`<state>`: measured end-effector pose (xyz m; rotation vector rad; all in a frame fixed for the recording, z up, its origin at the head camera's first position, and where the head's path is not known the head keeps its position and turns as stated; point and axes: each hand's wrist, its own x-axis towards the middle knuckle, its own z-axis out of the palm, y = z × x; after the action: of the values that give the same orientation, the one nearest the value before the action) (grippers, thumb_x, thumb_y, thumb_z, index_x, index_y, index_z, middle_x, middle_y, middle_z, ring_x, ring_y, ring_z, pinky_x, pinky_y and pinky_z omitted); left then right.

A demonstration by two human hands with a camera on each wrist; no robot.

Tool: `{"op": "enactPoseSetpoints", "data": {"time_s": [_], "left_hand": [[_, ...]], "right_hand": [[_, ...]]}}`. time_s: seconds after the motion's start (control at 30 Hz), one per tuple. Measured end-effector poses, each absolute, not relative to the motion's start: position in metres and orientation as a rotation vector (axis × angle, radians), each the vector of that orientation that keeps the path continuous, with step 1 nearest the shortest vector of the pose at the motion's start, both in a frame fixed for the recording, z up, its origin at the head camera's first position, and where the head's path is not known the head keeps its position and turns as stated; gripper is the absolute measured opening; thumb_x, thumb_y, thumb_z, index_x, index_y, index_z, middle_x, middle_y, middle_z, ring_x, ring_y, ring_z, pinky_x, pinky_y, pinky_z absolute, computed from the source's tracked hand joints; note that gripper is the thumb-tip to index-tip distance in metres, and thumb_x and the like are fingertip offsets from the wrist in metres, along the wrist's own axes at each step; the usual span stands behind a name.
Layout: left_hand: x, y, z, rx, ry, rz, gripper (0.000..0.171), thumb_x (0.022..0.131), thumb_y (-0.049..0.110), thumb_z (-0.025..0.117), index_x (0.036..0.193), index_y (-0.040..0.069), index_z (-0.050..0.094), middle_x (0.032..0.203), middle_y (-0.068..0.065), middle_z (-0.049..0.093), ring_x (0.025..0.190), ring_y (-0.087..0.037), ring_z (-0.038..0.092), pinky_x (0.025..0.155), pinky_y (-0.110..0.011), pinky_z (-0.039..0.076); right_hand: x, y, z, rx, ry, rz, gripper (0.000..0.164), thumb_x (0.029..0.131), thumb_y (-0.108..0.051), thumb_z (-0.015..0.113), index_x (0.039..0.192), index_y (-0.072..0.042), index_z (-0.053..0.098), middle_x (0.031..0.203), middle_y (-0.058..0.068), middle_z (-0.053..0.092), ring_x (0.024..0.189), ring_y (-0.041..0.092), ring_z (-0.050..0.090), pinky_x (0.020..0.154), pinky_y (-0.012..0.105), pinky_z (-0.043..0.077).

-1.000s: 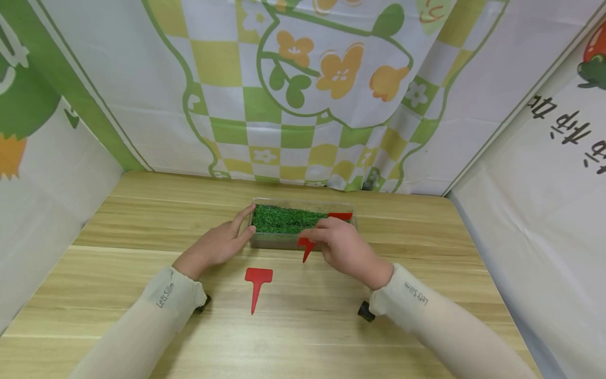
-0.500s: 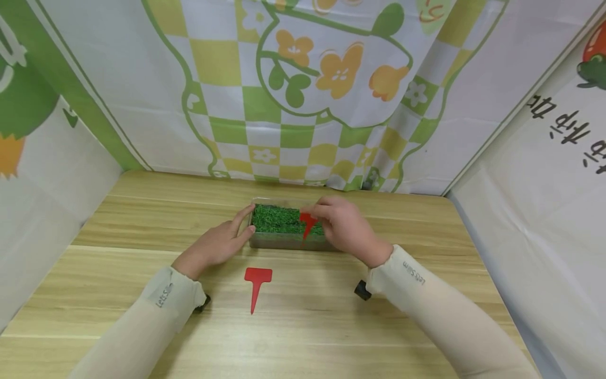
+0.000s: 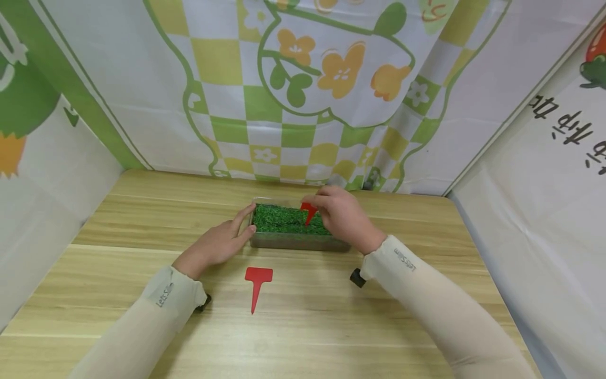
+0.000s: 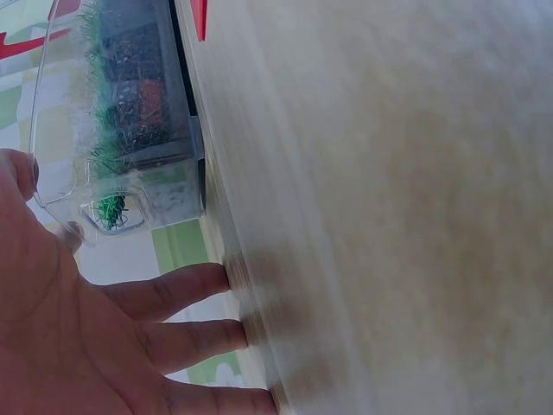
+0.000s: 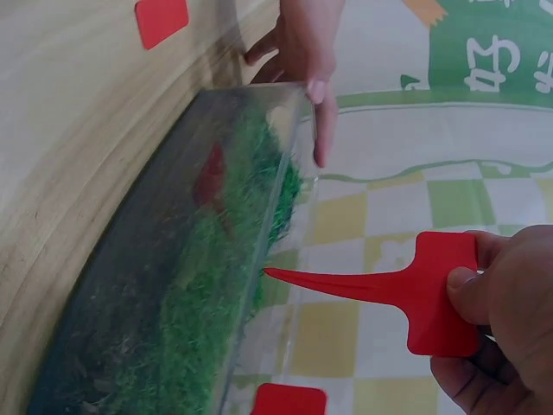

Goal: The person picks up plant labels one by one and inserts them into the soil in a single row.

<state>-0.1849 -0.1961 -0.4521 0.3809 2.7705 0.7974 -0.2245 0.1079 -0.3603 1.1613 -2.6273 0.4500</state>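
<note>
My right hand pinches a red T-shaped plant label by its flat head between thumb and fingers. Its pointed stem is directed down at the artificial grass in a clear plastic box; in the right wrist view the tip is right at the box's rim. With thumb and forefinger extended, my left hand touches the box's left end, its other fingers straight toward the table. Another red label stands at the box's right end, hidden behind my hand in the head view.
A third red label lies flat on the wooden table in front of the box, stem toward me. A checkered, flower-printed cloth hangs close behind the box. White printed sheets enclose the sides.
My right hand has carried the pinched label from in front of the box up and back, over the grass. The left hand and the label on the table have stayed put.
</note>
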Motion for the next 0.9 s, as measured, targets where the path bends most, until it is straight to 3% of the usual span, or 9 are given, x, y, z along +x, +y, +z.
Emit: {"op": "enactPoseSetpoints", "data": {"time_s": [0.47,0.73,0.9], "left_hand": [[-0.186,-0.196,-0.454,0.381,2.78,0.795,0.065,0.106,0.059,0.023,0.161,0.038,-0.007,0.148,-0.024,0.05,0.135,-0.051,0.044,0.11,-0.068,0.033],[-0.186,-0.196,-0.454,0.376,2.772,0.794,0.066,0.105,0.06,0.023,0.161,0.039,-0.007,0.153,-0.021,0.044,0.137,-0.05,0.043,0.109,-0.068,0.033],[-0.186,-0.196,-0.455,0.371,2.767,0.799,0.066,0.105,0.06,0.023,0.16,0.039,-0.007,0.155,-0.019,0.041,0.138,-0.049,0.042,0.11,-0.068,0.033]], "right_hand": [[-0.236,0.108,-0.38,1.095,-2.726,0.414,0.044,0.095,0.007,0.053,0.127,-0.017,0.072,0.102,0.004,0.067,0.09,0.019,0.064,0.075,0.031,0.055],[-0.24,0.105,-0.388,1.136,-2.689,0.426,0.045,0.091,0.011,0.053,0.123,-0.014,0.073,0.099,0.005,0.068,0.09,0.02,0.064,0.078,0.034,0.056],[-0.241,0.102,-0.395,1.149,-2.689,0.384,0.049,0.088,0.012,0.054,0.123,-0.016,0.074,0.097,0.003,0.069,0.088,0.019,0.065,0.072,0.031,0.055]]}}
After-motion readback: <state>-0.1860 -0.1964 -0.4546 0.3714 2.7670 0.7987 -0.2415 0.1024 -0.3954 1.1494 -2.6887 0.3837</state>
